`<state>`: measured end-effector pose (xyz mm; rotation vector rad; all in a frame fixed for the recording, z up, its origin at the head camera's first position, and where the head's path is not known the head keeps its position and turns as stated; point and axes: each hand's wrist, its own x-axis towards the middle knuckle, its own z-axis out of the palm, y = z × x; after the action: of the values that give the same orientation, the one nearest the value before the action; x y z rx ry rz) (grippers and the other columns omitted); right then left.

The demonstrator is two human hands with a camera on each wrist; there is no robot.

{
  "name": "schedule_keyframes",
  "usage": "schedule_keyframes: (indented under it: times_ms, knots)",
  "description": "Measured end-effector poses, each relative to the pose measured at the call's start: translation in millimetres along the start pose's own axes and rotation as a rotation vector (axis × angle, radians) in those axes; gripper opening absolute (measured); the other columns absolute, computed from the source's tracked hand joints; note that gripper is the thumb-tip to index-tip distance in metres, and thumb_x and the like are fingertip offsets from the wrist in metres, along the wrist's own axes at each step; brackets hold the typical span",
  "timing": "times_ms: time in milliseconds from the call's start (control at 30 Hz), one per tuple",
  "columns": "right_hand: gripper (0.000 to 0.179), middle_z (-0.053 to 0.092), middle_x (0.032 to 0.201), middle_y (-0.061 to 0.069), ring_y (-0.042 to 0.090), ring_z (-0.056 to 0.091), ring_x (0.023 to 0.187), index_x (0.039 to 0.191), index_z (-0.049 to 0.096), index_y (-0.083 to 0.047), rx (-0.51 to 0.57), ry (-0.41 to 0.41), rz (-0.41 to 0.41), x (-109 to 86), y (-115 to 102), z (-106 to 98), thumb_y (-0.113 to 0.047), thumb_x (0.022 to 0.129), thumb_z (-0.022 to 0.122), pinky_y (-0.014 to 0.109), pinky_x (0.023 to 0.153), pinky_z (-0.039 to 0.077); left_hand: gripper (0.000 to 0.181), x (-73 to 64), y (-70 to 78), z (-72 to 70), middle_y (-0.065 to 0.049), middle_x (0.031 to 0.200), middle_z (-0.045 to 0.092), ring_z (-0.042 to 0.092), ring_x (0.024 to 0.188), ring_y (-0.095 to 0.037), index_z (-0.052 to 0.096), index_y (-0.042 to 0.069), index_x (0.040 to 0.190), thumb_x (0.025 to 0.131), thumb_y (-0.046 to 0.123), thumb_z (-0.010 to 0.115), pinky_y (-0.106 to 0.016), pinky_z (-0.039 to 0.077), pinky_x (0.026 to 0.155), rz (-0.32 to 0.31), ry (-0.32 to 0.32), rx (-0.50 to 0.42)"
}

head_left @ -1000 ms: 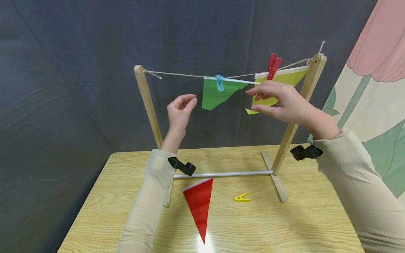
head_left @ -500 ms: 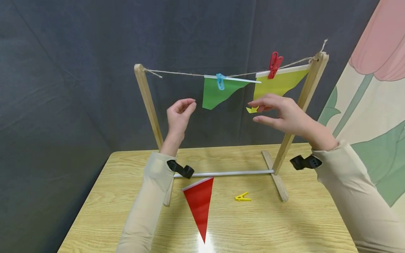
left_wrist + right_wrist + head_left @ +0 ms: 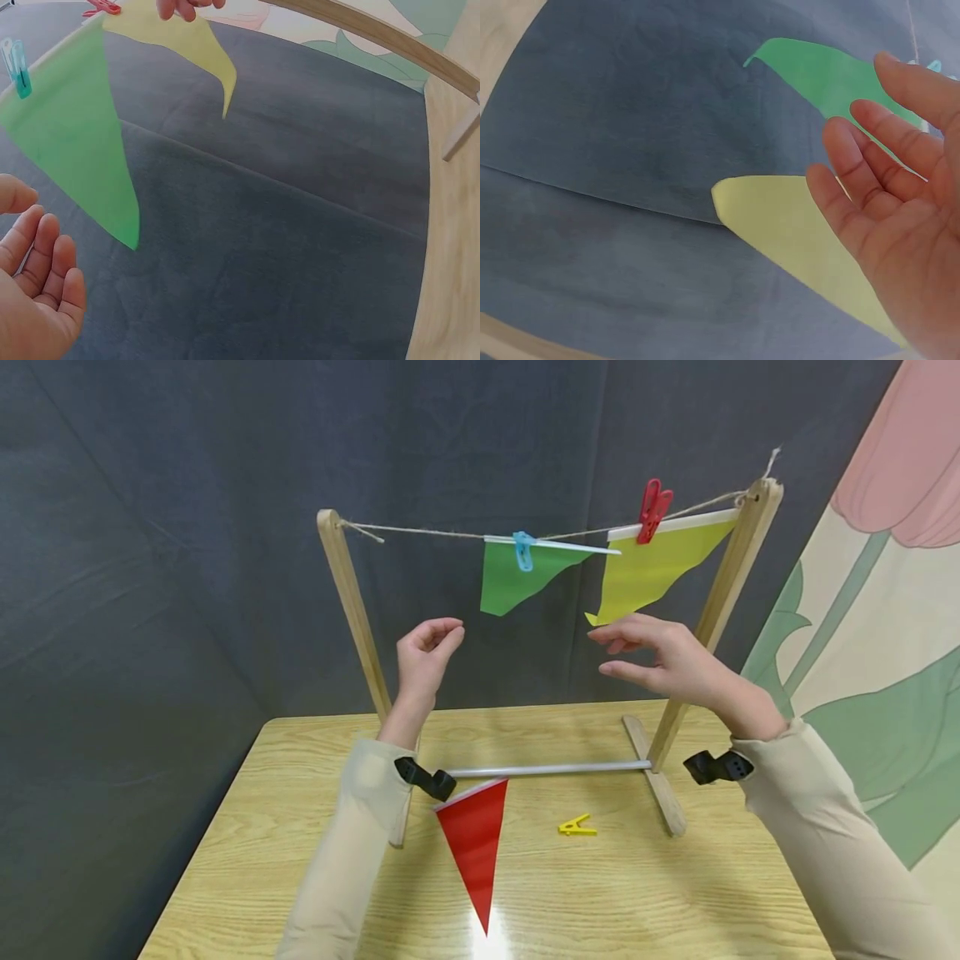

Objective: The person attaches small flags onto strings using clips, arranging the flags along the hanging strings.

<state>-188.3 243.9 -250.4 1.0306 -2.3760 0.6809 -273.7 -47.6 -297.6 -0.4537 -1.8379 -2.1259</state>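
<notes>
A green pennant [image 3: 517, 578] hangs from the string [image 3: 431, 532], held by a light blue clothespin [image 3: 523, 552]. To its right a yellow pennant [image 3: 652, 568] hangs under a red clothespin [image 3: 654, 512]. My left hand [image 3: 424, 656], lower left of the green pennant, has loosely bent fingers with nothing in them; in the left wrist view its fingers [image 3: 45, 262] stand apart from the green cloth. Just below the yellow pennant is my right hand [image 3: 660, 652], thumb and fingers spread apart, holding nothing. A red pennant [image 3: 476, 843] and a yellow clothespin [image 3: 577, 827] lie on the table.
The string runs between a left wooden post [image 3: 348, 602] and a right wooden post [image 3: 738, 560]. A pale rod [image 3: 555, 769] joins their feet low over the wooden table [image 3: 600, 893]. A dark curtain [image 3: 187, 527] hangs behind.
Both hands have come down, the right one from in front of the yellow pennant to below it. The pennants and clothespins keep their places.
</notes>
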Motion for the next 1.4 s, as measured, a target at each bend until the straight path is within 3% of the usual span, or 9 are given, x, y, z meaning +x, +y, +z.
schedule_keyframes:
  times_ms: [400, 633, 833, 1233, 1400]
  knots:
    - [0.043, 0.064, 0.107, 0.01, 0.014, 0.059, 0.087, 0.111, 0.064, 0.0, 0.038, -0.013, 0.032, -21.6, 10.3, 24.0, 0.008, 0.07, 0.075, 0.015, 0.074, 0.044, 0.019, -9.9, -18.9, -9.3, 0.0, 0.087, 0.066, 0.055, 0.074, -0.007, 0.066, -0.009, 0.098, 0.085, 0.004, 0.067, -0.02, 0.045, 0.069, -0.023, 0.011, 0.036]
    - [0.041, 0.064, 0.105, 0.008, 0.013, 0.06, 0.086, 0.112, 0.063, 0.0, 0.065, -0.022, 0.057, -33.3, 14.9, 38.7, 0.007, 0.073, 0.074, 0.019, 0.074, 0.047, 0.019, -20.9, -30.2, -17.0, 0.001, 0.085, 0.065, 0.055, 0.074, -0.007, 0.066, -0.009, 0.097, 0.084, 0.004, 0.067, -0.019, 0.045, 0.069, -0.077, 0.028, 0.044]
    - [0.039, 0.064, 0.105, 0.007, 0.016, 0.06, 0.086, 0.113, 0.063, 0.001, 0.101, -0.043, 0.096, -43.0, 18.1, 48.6, 0.005, 0.076, 0.072, 0.016, 0.077, 0.046, 0.021, -28.5, -43.2, -23.8, 0.0, 0.087, 0.065, 0.055, 0.076, -0.007, 0.065, -0.01, 0.1, 0.085, 0.005, 0.066, -0.021, 0.046, 0.071, -0.114, 0.031, 0.07]
    - [0.04, 0.064, 0.103, 0.007, 0.014, 0.059, 0.084, 0.113, 0.063, 0.0, 0.165, -0.027, 0.101, -65.1, 23.2, 73.6, 0.006, 0.075, 0.072, 0.027, 0.072, 0.05, 0.019, -45.3, -66.0, -33.9, -0.002, 0.088, 0.066, 0.057, 0.077, -0.007, 0.066, -0.01, 0.098, 0.084, 0.004, 0.067, -0.018, 0.046, 0.07, -0.186, 0.057, 0.089]
    - [0.04, 0.065, 0.105, 0.008, 0.015, 0.06, 0.084, 0.114, 0.062, 0.0, 0.193, -0.05, 0.129, -77.4, 25.5, 87.8, 0.003, 0.076, 0.073, 0.032, 0.072, 0.05, 0.012, -58.4, -81.8, -42.0, 0.001, 0.084, 0.067, 0.057, 0.075, -0.006, 0.069, -0.003, 0.092, 0.083, 0.004, 0.068, -0.018, 0.047, 0.069, -0.157, 0.034, 0.096]
